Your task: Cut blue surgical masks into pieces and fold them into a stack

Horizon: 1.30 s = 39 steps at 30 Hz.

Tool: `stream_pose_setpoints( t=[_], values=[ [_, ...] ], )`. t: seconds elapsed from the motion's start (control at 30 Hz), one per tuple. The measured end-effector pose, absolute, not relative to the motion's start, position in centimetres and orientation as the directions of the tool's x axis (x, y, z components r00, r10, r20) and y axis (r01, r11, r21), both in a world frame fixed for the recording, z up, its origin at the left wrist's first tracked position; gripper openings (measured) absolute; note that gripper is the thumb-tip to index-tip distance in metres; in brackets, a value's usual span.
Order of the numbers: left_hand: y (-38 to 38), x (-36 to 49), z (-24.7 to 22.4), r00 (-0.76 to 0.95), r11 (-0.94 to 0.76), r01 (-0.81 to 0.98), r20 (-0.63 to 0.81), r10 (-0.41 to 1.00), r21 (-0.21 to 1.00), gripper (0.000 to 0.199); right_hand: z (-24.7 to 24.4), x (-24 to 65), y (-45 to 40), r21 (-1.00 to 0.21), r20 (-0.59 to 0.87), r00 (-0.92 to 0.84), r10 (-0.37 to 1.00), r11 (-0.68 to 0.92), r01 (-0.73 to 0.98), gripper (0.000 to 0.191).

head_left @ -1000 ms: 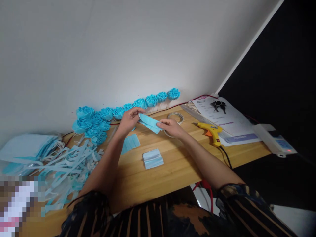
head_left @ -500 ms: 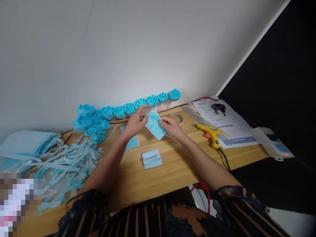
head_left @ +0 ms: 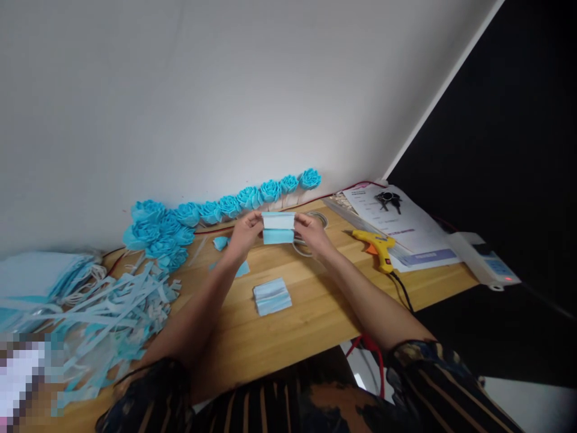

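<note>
Between my two hands a small blue-and-white sheet (head_left: 278, 235) is stretched level above the wooden table (head_left: 311, 300), its upper part folded with the white side showing. My left hand (head_left: 246, 233) pinches its left edge, and my right hand (head_left: 312, 233) pinches its right edge. Nearer to me lies a stack of pale blue pieces (head_left: 273, 296). A flat blue piece (head_left: 242, 269) is partly hidden by my left forearm, with a small curled blue piece (head_left: 220, 243) behind it. A ring of wire or tape (head_left: 321, 218) sits behind my right hand.
Blue fabric flowers (head_left: 250, 197) line the wall, with more heaped at the left (head_left: 157, 231). Cut strips (head_left: 117, 313) and a pile of blue sheets (head_left: 45, 273) lie left. At right are a yellow glue gun (head_left: 378, 245), papers (head_left: 419, 237), keys (head_left: 389, 200) and a white device (head_left: 484, 261).
The sheet was slanted and flat blue; now it is level and folded over. My left hand has gone from loosely raised fingers to pinching its left edge. The view has shifted slightly.
</note>
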<state>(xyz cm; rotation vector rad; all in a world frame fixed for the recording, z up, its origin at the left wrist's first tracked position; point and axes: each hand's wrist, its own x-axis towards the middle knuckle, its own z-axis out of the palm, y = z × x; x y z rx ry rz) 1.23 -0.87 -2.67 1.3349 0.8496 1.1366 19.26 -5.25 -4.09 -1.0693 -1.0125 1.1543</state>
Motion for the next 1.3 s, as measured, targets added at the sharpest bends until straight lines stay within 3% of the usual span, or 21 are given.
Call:
stream_pose_setpoints(
  t=[0.33,0.47,0.6,0.7,0.8,1.0,1.17,1.3],
  values=[
    [-0.6,0.7,-2.2,0.272,-0.167,-0.144,0.201,0.941,0.975,0.012,-4.1,19.5,-5.3,-0.977,0.178,0.077,0.981,0.186,-0.105,0.018],
    [-0.7,0.5,-1.9,0.341,-0.125,-0.194,0.186,0.921,0.973,0.025,-4.2,19.6,-5.3,-0.979,0.177,0.075,0.981,0.183,-0.094,0.022],
    [-0.7,0.0,-1.2,0.434,-0.127,-0.079,0.149,0.888,0.989,0.04,-4.3,19.5,-5.3,-0.981,0.165,0.071,0.984,0.171,-0.087,0.024],
    [-0.7,-0.1,-1.2,0.465,-0.137,-0.021,0.131,0.876,0.99,0.039,-4.7,19.5,-5.1,-0.983,0.163,0.052,0.985,0.167,-0.082,0.026],
    [-0.8,0.2,-1.6,0.386,-0.111,-0.054,0.123,0.914,0.992,0.029,-5.0,19.4,-4.9,-0.982,0.162,0.053,0.985,0.166,-0.086,0.031],
    [-1.2,0.8,-1.7,0.283,-0.062,-0.07,0.079,0.956,0.996,0.045,-4.2,19.1,-5.4,-0.981,0.168,-0.104,0.98,0.155,-0.116,0.053],
    [-1.6,1.0,-1.8,0.335,-0.126,0.037,0.106,0.936,0.991,0.043,-3.7,19.5,-5.8,-0.975,0.221,0.032,0.975,0.221,0.003,0.059],
    [-2.0,1.2,-1.7,0.395,-0.147,0.082,0.103,0.913,0.986,0.04,-4.2,19.8,-5.4,-0.968,0.246,0.134,0.96,0.237,0.08,0.044]
  ],
)
